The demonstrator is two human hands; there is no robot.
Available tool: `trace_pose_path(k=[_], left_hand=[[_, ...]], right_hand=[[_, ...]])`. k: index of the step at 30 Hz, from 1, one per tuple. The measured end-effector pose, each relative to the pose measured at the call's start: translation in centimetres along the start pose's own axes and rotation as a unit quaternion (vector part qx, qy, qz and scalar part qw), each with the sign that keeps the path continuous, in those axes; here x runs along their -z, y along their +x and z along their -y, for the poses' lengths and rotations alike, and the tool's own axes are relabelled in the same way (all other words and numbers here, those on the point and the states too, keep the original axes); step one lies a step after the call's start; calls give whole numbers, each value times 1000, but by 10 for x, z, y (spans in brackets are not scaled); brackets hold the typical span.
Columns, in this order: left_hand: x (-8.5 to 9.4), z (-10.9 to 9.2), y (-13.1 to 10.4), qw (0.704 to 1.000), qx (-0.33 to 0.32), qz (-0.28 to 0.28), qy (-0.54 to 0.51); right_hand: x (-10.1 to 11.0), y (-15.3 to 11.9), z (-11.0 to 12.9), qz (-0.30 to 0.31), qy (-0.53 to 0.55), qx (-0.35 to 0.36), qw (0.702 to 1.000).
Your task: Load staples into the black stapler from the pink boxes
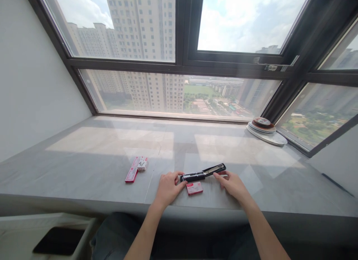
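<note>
A black stapler (204, 173) lies opened out on the grey marble sill, its metal inside showing. The fingers and thumb of my left hand (169, 187) close on its left end. My right hand (231, 183) holds the other half near its right end, between thumb and fingers. Just in front of the stapler, between my hands, sits a small red and white box (194, 188). Farther left are two flat pink and white boxes, one (131, 174) nearer me and one (135, 162) behind it, with a small white box (142, 163) beside them.
A stack of round plates or discs (263, 127) stands at the back right corner of the sill (92, 152), by the window. Below the sill's front edge at the left, a dark flat object (59, 240) rests on a pale surface.
</note>
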State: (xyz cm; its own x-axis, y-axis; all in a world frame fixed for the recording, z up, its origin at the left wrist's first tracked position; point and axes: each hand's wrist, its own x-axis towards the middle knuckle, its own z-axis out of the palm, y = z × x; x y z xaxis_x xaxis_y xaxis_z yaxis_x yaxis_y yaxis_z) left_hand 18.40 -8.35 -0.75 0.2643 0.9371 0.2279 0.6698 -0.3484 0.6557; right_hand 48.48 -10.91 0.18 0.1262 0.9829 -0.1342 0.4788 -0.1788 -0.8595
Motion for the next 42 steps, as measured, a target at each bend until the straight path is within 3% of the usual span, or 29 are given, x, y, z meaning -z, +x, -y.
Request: trace_pose_path(k=[2, 4, 8, 13, 17, 22, 24, 26, 28, 30, 33, 36, 39, 42], left_hand=[[1, -1, 1, 1000, 3, -1, -5], [2, -2, 1, 1000, 5, 2, -12], [1, -2, 1, 1000, 20, 10, -13], [1, -2, 2, 1000, 23, 13, -5], [5, -3, -2, 1000, 12, 14, 3], [11, -21, -16, 997, -48, -46, 31], [9, -37, -20, 992, -122, -11, 39], [6, -50, -22, 975, -208, 60, 40], [4, -55, -21, 964, -243, 105, 38], [9, -45, -19, 972, -209, 102, 43], [26, -14, -15, 989, -116, 68, 54], [41, 13, -12, 995, -68, 64, 31], [40, 19, -7, 996, -55, 74, 3], [28, 9, 0, 993, -66, 92, -14]], right_hand=[[4, 9, 6, 8, 63, 28, 998], [1, 18, 23, 42, 89, 102, 990], [-16, 31, 59, 92, -26, 226, 969], [-33, 36, 77, 129, -160, 269, 941], [-40, 31, 82, 140, -232, 274, 923], [-30, 35, 79, 144, -226, 264, 927], [-28, 41, 73, 113, -211, 237, 942], [-28, 47, 63, 88, -192, 206, 955], [-30, 49, 51, 76, -157, 175, 969], [-32, 46, 39, 69, -104, 150, 981], [-33, 30, 23, 68, 5, 108, 992], [-40, 9, 16, 98, 104, 68, 987], [-56, -5, 19, 123, 154, 56, 979], [-74, -9, 25, 130, 168, 66, 975]])
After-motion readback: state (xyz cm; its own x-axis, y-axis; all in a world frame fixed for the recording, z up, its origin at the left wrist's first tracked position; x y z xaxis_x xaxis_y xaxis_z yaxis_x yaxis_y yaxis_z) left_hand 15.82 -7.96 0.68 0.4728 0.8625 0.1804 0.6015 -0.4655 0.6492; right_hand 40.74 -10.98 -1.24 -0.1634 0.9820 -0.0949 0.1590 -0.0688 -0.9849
